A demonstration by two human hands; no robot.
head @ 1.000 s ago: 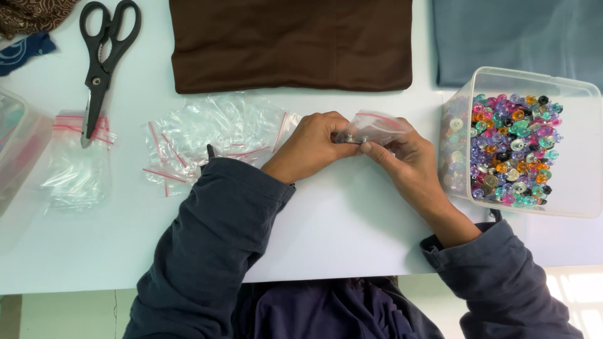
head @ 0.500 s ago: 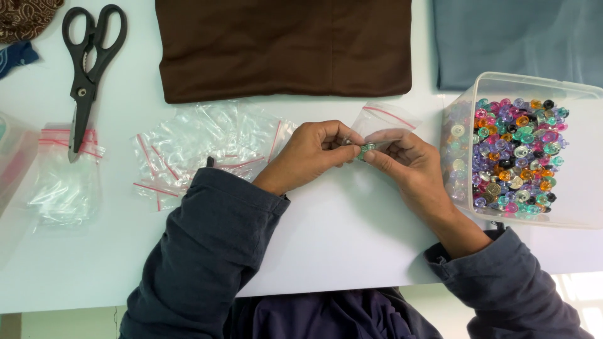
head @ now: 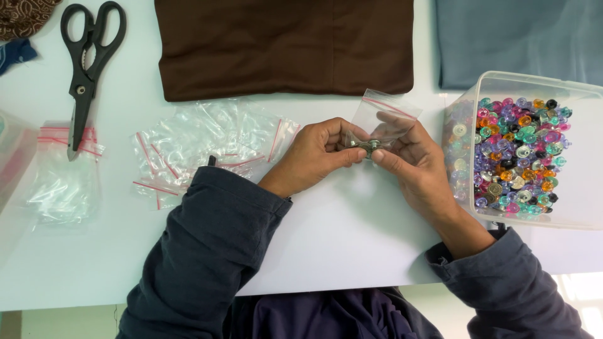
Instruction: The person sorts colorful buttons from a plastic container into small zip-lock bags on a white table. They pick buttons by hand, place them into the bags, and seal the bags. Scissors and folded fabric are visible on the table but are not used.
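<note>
My left hand and my right hand meet at the middle of the white table. Together they pinch a small clear zip bag with a red seal line. A few small dark pieces show inside the bag between my fingertips. Both thumbs and forefingers press on the bag's lower edge. The bag's upper part stands up behind my right fingers.
A clear plastic box full of several colourful beads stands at the right. A pile of empty small zip bags lies to the left. Black scissors, brown cloth, grey-blue cloth and another bag lie around.
My hands have stayed together on the small bag, with the fingers shifting along it. The view has drifted slightly, and the bag now stands more upright behind my right fingers.
</note>
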